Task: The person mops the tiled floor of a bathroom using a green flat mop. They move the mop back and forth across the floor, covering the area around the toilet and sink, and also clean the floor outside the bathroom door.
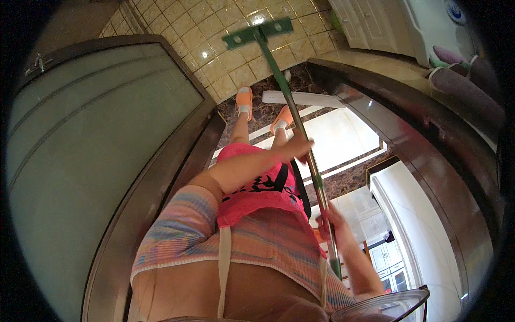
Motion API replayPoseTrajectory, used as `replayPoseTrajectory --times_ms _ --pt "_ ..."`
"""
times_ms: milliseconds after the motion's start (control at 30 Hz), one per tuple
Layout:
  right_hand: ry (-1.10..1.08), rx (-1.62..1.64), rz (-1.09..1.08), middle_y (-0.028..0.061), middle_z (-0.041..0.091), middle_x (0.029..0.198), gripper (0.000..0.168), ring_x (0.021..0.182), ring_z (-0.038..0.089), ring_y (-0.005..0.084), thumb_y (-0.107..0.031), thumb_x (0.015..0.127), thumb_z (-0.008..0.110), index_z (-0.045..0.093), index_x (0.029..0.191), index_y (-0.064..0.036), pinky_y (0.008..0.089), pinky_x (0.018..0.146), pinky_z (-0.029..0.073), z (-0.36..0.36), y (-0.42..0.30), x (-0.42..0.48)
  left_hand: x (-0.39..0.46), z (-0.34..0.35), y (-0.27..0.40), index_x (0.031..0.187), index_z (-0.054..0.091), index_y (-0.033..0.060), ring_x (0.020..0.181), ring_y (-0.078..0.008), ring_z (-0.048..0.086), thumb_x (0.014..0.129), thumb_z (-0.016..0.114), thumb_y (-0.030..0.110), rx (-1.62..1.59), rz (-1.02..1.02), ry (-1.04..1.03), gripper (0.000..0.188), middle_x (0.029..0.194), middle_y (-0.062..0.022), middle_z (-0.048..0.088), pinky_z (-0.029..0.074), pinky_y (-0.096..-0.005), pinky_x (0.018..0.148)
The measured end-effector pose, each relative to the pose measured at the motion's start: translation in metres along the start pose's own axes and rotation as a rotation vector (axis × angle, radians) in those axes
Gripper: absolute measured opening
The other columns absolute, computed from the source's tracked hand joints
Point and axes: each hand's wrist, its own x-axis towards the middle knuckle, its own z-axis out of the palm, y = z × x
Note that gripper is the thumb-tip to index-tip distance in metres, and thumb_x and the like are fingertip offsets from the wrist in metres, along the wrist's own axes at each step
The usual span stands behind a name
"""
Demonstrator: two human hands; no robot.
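Note:
A long-handled floor squeegee or flat mop frame (301, 120) runs from the upper middle to the lower right, with a metal pole and green joints. Its flat green crosspiece, with holes in it, is over the tiled floor; whether it touches the tiles cannot be told. My left hand (299, 147), slightly blurred, is closed around the middle of the pole, one finger sticking out. Nearer my body, my right hand (334, 223) holds the upper pole, its fingers partly hidden and blurred. A bright pink apron (261, 197) hangs in front of me.
I stand in a doorway, orange slippers on a dark marbled threshold (257, 86). A frosted-glass door (100, 133) is at left, a dark door frame (402, 133) at right. Beyond are yellowish floor tiles (213, 68), a white cabinet (372, 24) and rolled or cylindrical grey items (462, 86).

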Motion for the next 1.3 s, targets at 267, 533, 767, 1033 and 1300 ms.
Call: replayPoseTrajectory --times_ms 267,533,767,1033,1300 --pt "0.092 -0.047 0.001 0.0007 0.045 0.056 0.036 0.028 0.032 0.0096 -0.026 0.087 0.043 0.037 0.122 -0.022 0.0229 0.023 0.023 0.0 -0.046 -0.038 0.036 0.039 0.002 0.102 -0.02 -0.0202 0.041 -0.0264 0.056 0.079 0.045 0.013 -0.253 -0.02 -0.298 0.077 0.061 -0.022 0.055 0.051 -0.0364 0.04" --pt "-0.072 -0.393 -0.148 -0.0011 0.04 0.051 0.047 0.03 0.034 0.0084 -0.027 0.087 0.044 0.028 0.131 -0.023 0.0212 0.026 0.027 0.083 -0.172 0.072 0.1 -0.101 0.095 0.108 0.022 -0.0043 0.052 -0.0259 0.057 0.08 0.051 0.017 -0.376 0.285 0.254 0.046 0.07 -0.0185 0.053 0.052 -0.0377 0.043" --pt "-0.226 -0.353 -0.296 -0.0023 0.043 0.053 0.043 0.03 0.035 0.0059 -0.024 0.088 0.043 0.031 0.129 -0.021 0.0183 0.026 0.027 0.132 -0.171 0.112 0.112 -0.172 0.102 0.098 0.03 -0.0033 0.052 -0.0269 0.057 0.077 0.051 0.012 -0.435 0.291 0.472 0.033 0.07 -0.0167 0.054 0.049 -0.0376 0.041" --pt "0.026 -0.161 -0.036 -0.0007 0.043 0.056 0.04 0.033 0.035 0.0076 -0.026 0.089 0.042 0.031 0.127 -0.026 0.02 0.027 0.026 0.033 -0.039 -0.027 -0.008 0.0 0.01 0.101 0.017 -0.0055 0.062 -0.0213 0.057 0.076 0.058 0.018 -0.346 0.233 0.057 0.054 0.078 -0.0159 0.05 0.05 -0.0319 0.046" --pt "0.062 -0.173 0.146 -0.0017 0.041 0.053 0.025 0.032 0.031 0.0083 -0.032 0.087 0.043 0.04 0.112 -0.03 0.0221 0.027 0.024 0.058 -0.054 -0.04 -0.025 -0.002 0.013 0.103 0.011 -0.0029 0.063 -0.0236 0.058 0.077 0.057 0.011 -0.508 0.073 -0.075 0.054 0.079 -0.0143 0.049 0.055 -0.0435 0.053"
